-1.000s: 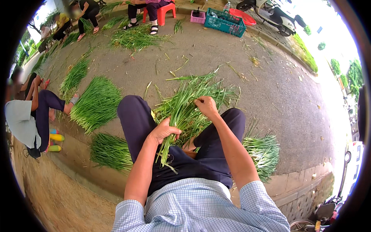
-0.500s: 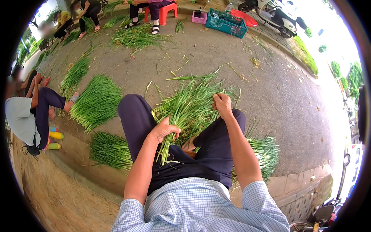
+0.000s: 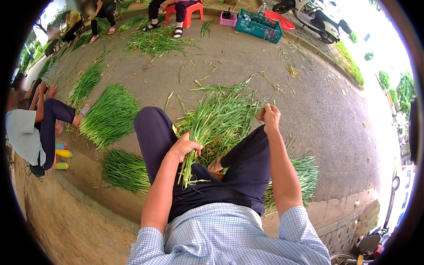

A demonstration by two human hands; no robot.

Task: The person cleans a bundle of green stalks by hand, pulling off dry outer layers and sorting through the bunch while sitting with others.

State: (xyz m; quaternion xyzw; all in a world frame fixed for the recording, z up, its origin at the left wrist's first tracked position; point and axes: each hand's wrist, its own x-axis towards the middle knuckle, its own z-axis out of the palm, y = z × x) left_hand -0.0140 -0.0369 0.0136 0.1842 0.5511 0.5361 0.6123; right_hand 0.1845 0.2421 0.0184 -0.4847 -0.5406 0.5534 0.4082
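I sit on a kerb with a bunch of long green chive-like stalks [image 3: 218,119] lying across my lap, root ends toward me. My left hand [image 3: 184,147] is closed around the lower part of that bunch, above my left thigh. My right hand [image 3: 269,117] is out at the bunch's right edge over my right knee, fingers pinched on a thin leaf or stalk. Dark trousers cover both knees under the greens.
More piles of green stalks lie on the ground: a big pile [image 3: 110,115] at left, a pile [image 3: 124,171] below my left leg, another [image 3: 304,176] at right. A seated person [image 3: 31,128] is at left, others sit far back. A teal crate [image 3: 258,25] and scooter [image 3: 313,17] stand beyond.
My right hand has moved from the middle of the bunch outward to the right, drawing a thin strand with it. My left hand has kept its grip in place.
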